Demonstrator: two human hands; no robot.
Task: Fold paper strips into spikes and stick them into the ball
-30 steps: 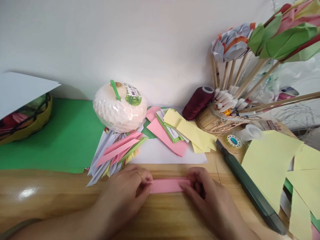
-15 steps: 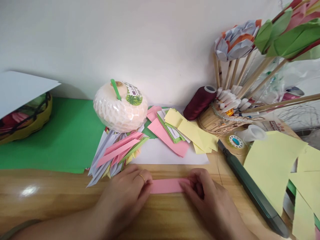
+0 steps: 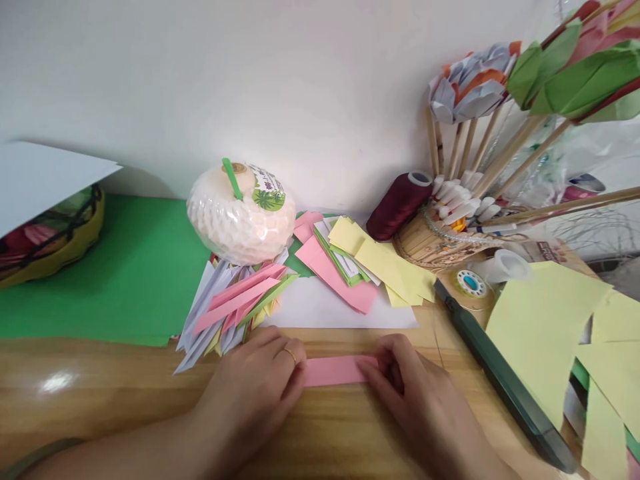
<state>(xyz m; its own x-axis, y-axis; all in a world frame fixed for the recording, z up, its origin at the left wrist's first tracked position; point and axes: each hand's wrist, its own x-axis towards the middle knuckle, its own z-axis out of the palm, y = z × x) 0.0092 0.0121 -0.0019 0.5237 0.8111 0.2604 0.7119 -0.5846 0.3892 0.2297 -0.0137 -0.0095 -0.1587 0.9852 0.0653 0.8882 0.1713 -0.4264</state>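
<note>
A narrow pink paper strip [image 3: 334, 371] lies level between my two hands, low over the wooden table. My left hand [image 3: 267, 373], with a ring on one finger, pinches its left end. At the right end my right hand [image 3: 407, 380] grips it, thumb in front and fingers curled behind. Both ends of the strip are hidden by the fingers. Just beyond my left hand is a heap of folded paper strips [image 3: 235, 307] in white, pink, green and yellow. Flat pink [image 3: 340, 280] and yellow paper pieces [image 3: 387, 260] lie farther back on a white sheet [image 3: 310, 303].
A wrapped coconut [image 3: 243, 217] stands behind the folded strips, on green paper [image 3: 135, 280]. To the right are a dark green utility knife [image 3: 505, 380], yellow paper [image 3: 545, 327], a tape roll [image 3: 471, 284], a maroon thread spool [image 3: 400, 207] and a basket [image 3: 430, 237] near paper flowers [image 3: 473, 80].
My left hand has shifted very slightly to the right along the pink strip. Otherwise the hands and the strip look nearly the same.
</note>
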